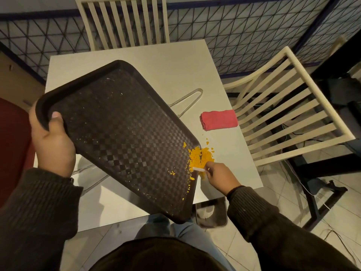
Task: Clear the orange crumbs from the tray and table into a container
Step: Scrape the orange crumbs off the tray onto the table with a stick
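Tipping the tray [117, 122] is the step in hand, by my reading: the left hand [52, 141] is clamped on its raised corner, thumb over the rim, so the dark checkered surface slopes down toward the right hand [218, 177]. That hand is closed around a small white scraper-like piece [198, 169]; what it is exactly I cannot tell. It works at the low edge of the tray, where the orange crumbs [201, 156] have gathered, part on the tray's lip and part in a heap on the tabletop [175, 61] just beyond the right hand's knuckles.

Loose bits also lie on the tray just inboard of the right hand and along the edge running back toward the wrist.

To do this well, I would hold the slope steady with the left hand and not steepen it, since crumbs could bounce past the heap. Short strokes with the white piece, drawn from the scattered bits toward the heap, should keep everything in one place.

A dark container [212, 212] sits below the tabletop's near edge, beside the right forearm; the heap is best pulled toward it along the tabletop, slowly, so nothing goes over onto the floor. The pink cloth [218, 119], well beyond the right hand, lies unused.
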Action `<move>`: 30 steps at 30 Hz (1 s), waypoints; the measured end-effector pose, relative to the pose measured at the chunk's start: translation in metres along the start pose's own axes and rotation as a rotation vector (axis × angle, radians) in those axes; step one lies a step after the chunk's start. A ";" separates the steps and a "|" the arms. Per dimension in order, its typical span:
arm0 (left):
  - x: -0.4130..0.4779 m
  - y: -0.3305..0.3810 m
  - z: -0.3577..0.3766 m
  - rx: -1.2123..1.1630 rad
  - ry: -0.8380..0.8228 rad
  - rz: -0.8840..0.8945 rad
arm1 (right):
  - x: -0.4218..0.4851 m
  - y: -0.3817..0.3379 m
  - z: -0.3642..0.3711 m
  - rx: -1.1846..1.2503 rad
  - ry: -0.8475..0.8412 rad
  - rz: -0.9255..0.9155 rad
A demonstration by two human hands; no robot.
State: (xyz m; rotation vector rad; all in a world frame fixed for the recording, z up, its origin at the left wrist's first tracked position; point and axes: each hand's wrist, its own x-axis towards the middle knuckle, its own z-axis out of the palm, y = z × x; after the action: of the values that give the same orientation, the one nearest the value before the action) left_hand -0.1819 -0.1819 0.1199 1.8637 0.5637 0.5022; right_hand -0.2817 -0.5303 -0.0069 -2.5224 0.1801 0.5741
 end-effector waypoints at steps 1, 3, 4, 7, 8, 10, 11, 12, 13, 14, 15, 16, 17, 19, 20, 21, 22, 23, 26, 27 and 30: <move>-0.002 0.002 0.000 0.007 -0.005 0.021 | 0.005 0.001 0.001 0.003 0.015 0.024; -0.007 0.008 0.002 0.026 -0.012 0.047 | 0.008 0.000 0.000 0.023 0.047 0.047; -0.009 0.011 0.003 0.033 -0.014 0.056 | 0.006 0.000 -0.001 0.046 0.061 0.041; -0.012 0.019 0.004 0.040 -0.026 0.063 | -0.010 -0.004 -0.009 0.169 0.002 -0.012; -0.012 0.020 0.005 0.041 -0.025 0.066 | -0.018 -0.006 -0.011 0.218 -0.073 -0.034; -0.009 0.020 0.005 0.048 -0.023 0.071 | -0.033 -0.012 -0.010 0.259 -0.255 -0.067; -0.006 0.019 0.005 0.052 -0.024 0.071 | -0.038 -0.014 -0.008 0.248 -0.313 -0.081; -0.004 0.018 0.005 0.056 -0.024 0.074 | -0.039 -0.015 -0.005 0.234 -0.336 -0.093; -0.002 0.018 0.005 0.061 -0.022 0.077 | -0.039 -0.015 -0.003 0.224 -0.333 -0.098; 0.001 0.017 0.005 0.068 -0.022 0.080 | -0.036 -0.014 -0.001 0.218 -0.312 -0.091; 0.001 0.017 0.004 0.074 -0.025 0.083 | -0.032 -0.011 0.000 0.207 -0.277 -0.075; 0.002 0.017 0.004 0.075 -0.030 0.086 | -0.027 -0.008 0.001 0.179 -0.226 -0.054; 0.001 0.018 0.004 0.076 -0.034 0.083 | -0.020 -0.005 0.001 0.141 -0.162 -0.035; -0.001 0.020 0.003 0.072 -0.037 0.080 | -0.006 0.000 0.004 0.082 -0.048 0.011; -0.002 0.021 0.004 0.069 -0.038 0.083 | 0.000 0.001 0.005 0.071 -0.011 0.039; -0.004 0.022 0.004 0.062 -0.037 0.087 | 0.005 0.001 0.005 0.066 0.012 0.060; -0.004 0.022 0.005 0.056 -0.037 0.093 | 0.009 0.001 0.006 0.064 0.023 0.077; -0.005 0.023 0.005 0.054 -0.040 0.100 | 0.011 0.001 0.006 0.063 0.027 0.088; 0.000 0.021 0.005 0.056 -0.062 0.113 | 0.004 -0.002 -0.002 0.122 0.043 0.059; 0.003 0.020 0.006 0.052 -0.070 0.108 | -0.002 -0.005 -0.007 0.180 0.024 0.030; 0.013 0.020 0.008 0.048 -0.085 0.099 | -0.026 -0.018 -0.017 0.314 -0.218 -0.068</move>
State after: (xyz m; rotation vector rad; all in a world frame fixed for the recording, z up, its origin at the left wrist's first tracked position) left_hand -0.1636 -0.1864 0.1363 1.9564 0.4319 0.4752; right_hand -0.2951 -0.5241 0.0258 -2.1387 0.0943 0.7274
